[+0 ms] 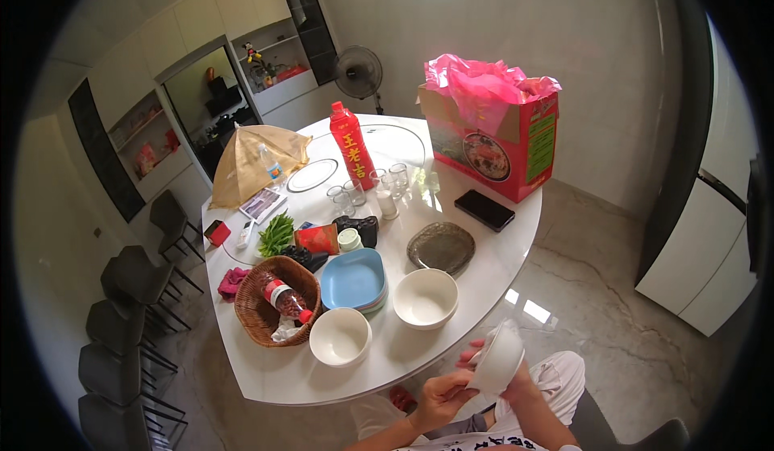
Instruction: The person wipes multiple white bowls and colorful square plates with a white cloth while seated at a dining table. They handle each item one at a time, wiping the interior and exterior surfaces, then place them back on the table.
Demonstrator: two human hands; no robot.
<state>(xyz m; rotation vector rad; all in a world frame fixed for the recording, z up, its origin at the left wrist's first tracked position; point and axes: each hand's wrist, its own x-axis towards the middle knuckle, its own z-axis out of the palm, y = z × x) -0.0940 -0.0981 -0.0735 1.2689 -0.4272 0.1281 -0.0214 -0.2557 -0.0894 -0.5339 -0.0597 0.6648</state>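
Note:
A white bowl [497, 360] is tilted on its side above my lap, just off the table's near right edge. Its left side is gripped by my left hand [443, 397], fingers bent at the rim. Behind and below the bowl, my right hand [520, 382] supports it, with fingertips showing past its far left side. Two more white bowls stand upright on the table, one at the near edge [341, 338] and one farther right [426, 299]. Beside them sit a stack of blue square plates [353, 280] and a dark oval dish [441, 248].
On the white table [274, 378] stand a wicker basket [256, 322] holding a red-capped bottle [284, 299], leafy greens [276, 236], several glasses, a tall red bottle [351, 145], a black phone [484, 211] and a red carton [492, 141]. Grey chairs [121, 322] line the left wall.

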